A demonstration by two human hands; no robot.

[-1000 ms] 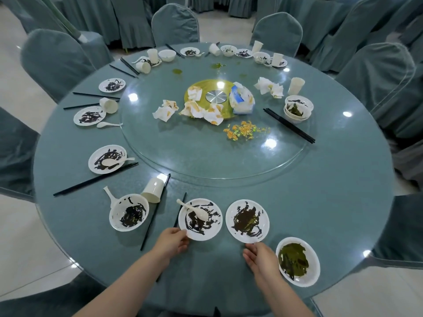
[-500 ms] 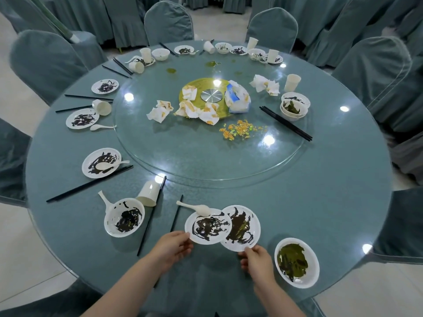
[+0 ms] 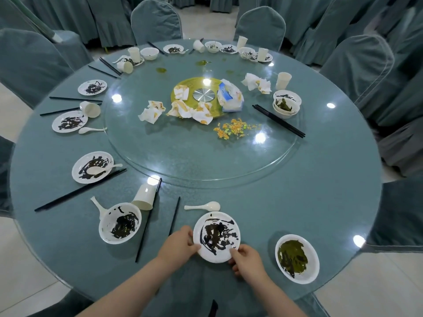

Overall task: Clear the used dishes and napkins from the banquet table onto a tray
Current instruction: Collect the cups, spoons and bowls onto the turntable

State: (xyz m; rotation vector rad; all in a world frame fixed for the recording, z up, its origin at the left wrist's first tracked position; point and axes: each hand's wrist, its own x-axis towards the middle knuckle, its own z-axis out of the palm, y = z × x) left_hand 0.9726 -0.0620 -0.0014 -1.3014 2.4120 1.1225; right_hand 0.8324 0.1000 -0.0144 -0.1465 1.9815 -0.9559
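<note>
Soft, even overhead light fills the room. Round white glare spots dot the glass tabletop, with faint shadows beside the dishes there. Around it, the chairs bend with wide-angle distortion and blur slightly.

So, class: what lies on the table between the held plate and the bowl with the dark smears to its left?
In the head view, two black chopsticks lie between plate and bowl, one near each.

Both hands gripping a sauce-smeared white plate at the round table's near edge | left hand pinching its left rim | right hand holding its lower rim | white spoon lying just beyond | green-stained bowl sitting to the right.
</note>
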